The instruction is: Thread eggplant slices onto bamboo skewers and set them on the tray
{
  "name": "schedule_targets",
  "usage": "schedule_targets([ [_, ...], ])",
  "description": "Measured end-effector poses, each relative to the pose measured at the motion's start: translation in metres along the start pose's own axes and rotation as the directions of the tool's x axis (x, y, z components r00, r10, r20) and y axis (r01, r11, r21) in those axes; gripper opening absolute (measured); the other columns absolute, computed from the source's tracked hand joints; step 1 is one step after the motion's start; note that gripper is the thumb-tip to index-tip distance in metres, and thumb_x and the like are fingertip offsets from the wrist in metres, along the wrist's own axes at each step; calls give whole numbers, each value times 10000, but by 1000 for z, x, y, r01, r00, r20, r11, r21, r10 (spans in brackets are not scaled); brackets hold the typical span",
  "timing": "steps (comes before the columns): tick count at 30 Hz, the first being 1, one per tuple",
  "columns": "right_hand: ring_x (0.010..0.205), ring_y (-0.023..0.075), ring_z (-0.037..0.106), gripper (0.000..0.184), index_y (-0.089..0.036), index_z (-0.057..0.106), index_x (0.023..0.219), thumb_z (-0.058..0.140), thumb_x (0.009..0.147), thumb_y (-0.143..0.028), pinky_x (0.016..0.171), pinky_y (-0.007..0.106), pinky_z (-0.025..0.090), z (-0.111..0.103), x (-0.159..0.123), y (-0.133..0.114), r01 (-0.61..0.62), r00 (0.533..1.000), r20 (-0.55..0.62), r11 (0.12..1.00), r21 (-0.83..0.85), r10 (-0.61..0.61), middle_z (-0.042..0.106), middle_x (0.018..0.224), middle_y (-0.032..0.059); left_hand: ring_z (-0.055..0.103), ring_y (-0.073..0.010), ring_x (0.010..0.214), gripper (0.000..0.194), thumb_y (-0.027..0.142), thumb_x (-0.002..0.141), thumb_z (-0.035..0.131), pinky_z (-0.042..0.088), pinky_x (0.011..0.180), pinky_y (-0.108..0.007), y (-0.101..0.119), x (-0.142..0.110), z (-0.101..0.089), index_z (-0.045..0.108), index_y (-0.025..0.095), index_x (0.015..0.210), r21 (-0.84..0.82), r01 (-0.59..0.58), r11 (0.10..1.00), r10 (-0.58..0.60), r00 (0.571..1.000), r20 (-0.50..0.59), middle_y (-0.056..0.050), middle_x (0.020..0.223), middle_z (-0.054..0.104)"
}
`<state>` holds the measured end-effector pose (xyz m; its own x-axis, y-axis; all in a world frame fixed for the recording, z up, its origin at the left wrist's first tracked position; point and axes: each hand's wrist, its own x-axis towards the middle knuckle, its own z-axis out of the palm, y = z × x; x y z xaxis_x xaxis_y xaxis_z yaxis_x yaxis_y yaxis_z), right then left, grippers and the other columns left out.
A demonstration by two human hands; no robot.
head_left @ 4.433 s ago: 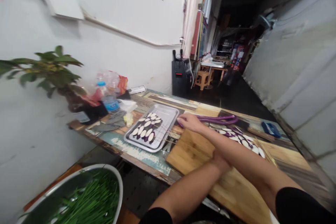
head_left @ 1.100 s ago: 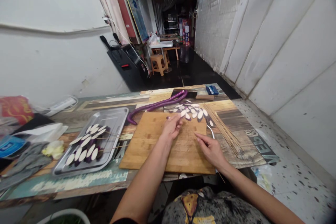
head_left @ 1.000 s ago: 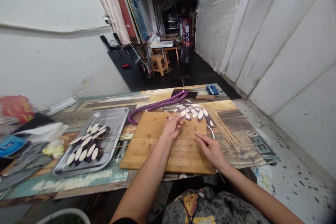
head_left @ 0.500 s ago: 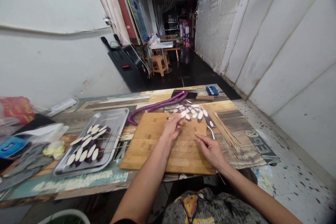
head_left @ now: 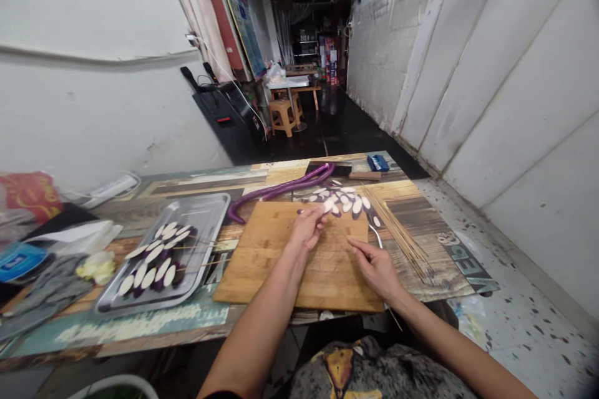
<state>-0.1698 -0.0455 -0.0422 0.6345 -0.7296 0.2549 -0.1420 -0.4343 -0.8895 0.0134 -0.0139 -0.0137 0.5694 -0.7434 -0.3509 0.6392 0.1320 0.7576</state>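
Observation:
Over the wooden cutting board (head_left: pixel 266 249), my left hand (head_left: pixel 306 227) is closed on an eggplant slice (head_left: pixel 328 205) held at the fingertips. My right hand (head_left: pixel 377 268) pinches a thin bamboo skewer (head_left: pixel 397 319), whose tip shows just past the fingers and whose other end sticks out below the wrist. Tip and slice are apart. Loose eggplant slices (head_left: pixel 357 206), white with purple skin, lie in a pile behind the board. On the left, a metal tray (head_left: pixel 213 212) carries several skewered slices (head_left: pixel 154 252). A bundle of bamboo skewers (head_left: pixel 400 230) lies right of the board.
Long purple eggplants (head_left: pixel 281 188) lie behind the board, near a knife with a wooden handle (head_left: pixel 365 176) and a small blue box (head_left: pixel 377 163). A grey cloth (head_left: pixel 51 293) and a blue packet (head_left: pixel 23 260) are at far left. A white bucket (head_left: pixel 116 380) stands below the table edge.
My left hand and the eggplant slice have shifted very slightly to the right. My right hand with the skewer has stayed almost in the same place.

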Motion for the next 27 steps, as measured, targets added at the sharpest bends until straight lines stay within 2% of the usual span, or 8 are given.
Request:
schedule_targets([
  [7, 933, 228, 659, 336, -145, 688, 1032, 492, 824, -322, 831, 359, 537, 2, 1, -3, -1, 1000, 0, 1000, 13, 1, 683, 1034, 100, 479, -9, 459, 44, 54, 772, 586, 299, 349, -72, 1, -3, 3, 629, 65, 765, -3, -14, 1000, 14, 999, -37, -45, 683, 616],
  [14, 905, 234, 666, 360, -113, 685, 1032, 484, 817, -319, 822, 364, 541, 3, 3, -7, 3, 1000, 0, 1000, 6, -3, 688, 1014, 117, 494, -7, 467, 48, 50, 764, 600, 325, 365, -62, 5, -6, 5, 640, 64, 740, 8, -13, 1000, 14, 999, -39, -50, 683, 622],
  [17, 895, 232, 669, 354, -127, 686, 1035, 479, 818, -314, 795, 357, 550, 4, 4, -7, -3, 1000, 1, 1000, 11, 3, 691, 1010, 108, 494, -5, 470, 29, 59, 756, 617, 330, 367, -58, 5, -7, 4, 645, 65, 754, 20, -3, 1000, 4, 999, -37, -53, 691, 629],
  [27, 948, 237, 652, 309, -191, 693, 1032, 497, 817, -294, 840, 378, 530, 5, 7, -3, -12, 1000, 1, 1000, 29, 12, 689, 1025, 74, 503, -6, 478, 28, 83, 728, 656, 336, 381, -67, 2, -5, 0, 656, 67, 751, 29, -16, 999, 16, 1000, -3, -50, 693, 629],
])
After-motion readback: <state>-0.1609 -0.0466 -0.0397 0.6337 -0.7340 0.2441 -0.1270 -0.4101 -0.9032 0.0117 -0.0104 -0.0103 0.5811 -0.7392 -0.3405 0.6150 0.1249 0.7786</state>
